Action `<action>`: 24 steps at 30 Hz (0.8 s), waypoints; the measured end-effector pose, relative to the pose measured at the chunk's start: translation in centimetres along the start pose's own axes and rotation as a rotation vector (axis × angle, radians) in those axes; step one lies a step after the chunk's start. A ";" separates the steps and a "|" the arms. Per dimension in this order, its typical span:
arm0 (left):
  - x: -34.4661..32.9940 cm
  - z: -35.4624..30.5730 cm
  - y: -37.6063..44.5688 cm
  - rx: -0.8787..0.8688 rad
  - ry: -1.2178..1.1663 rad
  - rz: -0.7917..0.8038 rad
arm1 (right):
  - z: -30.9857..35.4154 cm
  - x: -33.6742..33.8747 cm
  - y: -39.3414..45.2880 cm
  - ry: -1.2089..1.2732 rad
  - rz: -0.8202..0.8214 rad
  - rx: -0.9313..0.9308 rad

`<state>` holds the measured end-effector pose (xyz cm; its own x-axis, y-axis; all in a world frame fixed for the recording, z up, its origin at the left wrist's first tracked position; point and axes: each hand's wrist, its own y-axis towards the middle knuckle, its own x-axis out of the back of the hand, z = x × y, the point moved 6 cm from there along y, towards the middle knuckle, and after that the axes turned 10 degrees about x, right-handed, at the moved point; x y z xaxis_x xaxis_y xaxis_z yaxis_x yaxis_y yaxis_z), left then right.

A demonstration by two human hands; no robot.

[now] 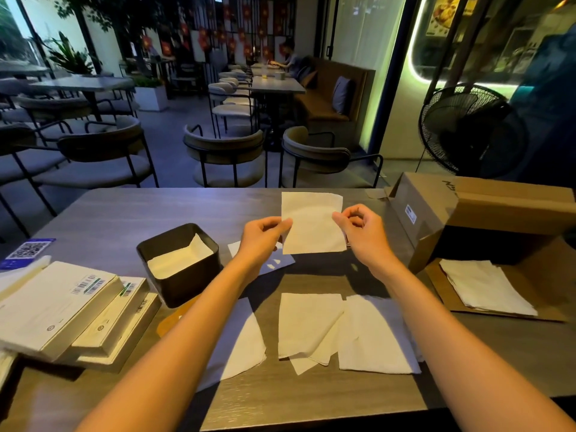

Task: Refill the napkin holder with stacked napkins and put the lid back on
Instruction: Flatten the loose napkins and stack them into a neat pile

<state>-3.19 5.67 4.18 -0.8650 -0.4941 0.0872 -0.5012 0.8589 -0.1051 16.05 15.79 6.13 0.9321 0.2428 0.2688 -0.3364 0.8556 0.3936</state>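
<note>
**Both hands hold one napkin up over the table**

Our left hand (263,233) and right hand (358,226) meet at the centre of the frame, each pinching a side edge of a single white napkin (311,227) between thumb and fingertips. We hold it upright and flat, raised above the grey wooden table (109,213).

Just left of our left hand stands the black napkin holder (179,263), open at the top, with white napkins showing inside it. Its lid we cannot pick out with certainty.

Below our hands, toward the lower centre, loose napkins (343,328) lie spread and overlapping on the table, with another sheet partly under our left forearm.

At the lower left, wrapped napkin packs (59,304) with barcode labels sit stacked at a slant. Above them, at the left edge, lies a blue QR-code card (28,249).

At the right, an open cardboard box (467,213) lies on its side; more white napkins (486,286) rest on its lowered flap.

Beyond the table, in the upper half, we see empty chairs (224,154) and a black standing fan (470,129) at the upper right.
</note>
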 end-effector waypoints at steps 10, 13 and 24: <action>-2.3 0.3 3.1 0.039 0.037 -0.061 | -3.4 1.0 2.0 -0.051 -0.049 0.020; -3.1 0.7 4.5 0.050 0.076 -0.060 | -4.3 1.0 3.2 -0.127 -0.072 0.040; -4.7 3.2 9.3 0.000 0.298 -0.117 | -8.1 1.1 6.1 -0.221 -0.056 0.024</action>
<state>-3.89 15.59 -0.39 -0.7566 -0.5286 0.3848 -0.5971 0.7984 -0.0773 16.09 24.96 1.66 0.8983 0.0868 0.4308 -0.2904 0.8530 0.4337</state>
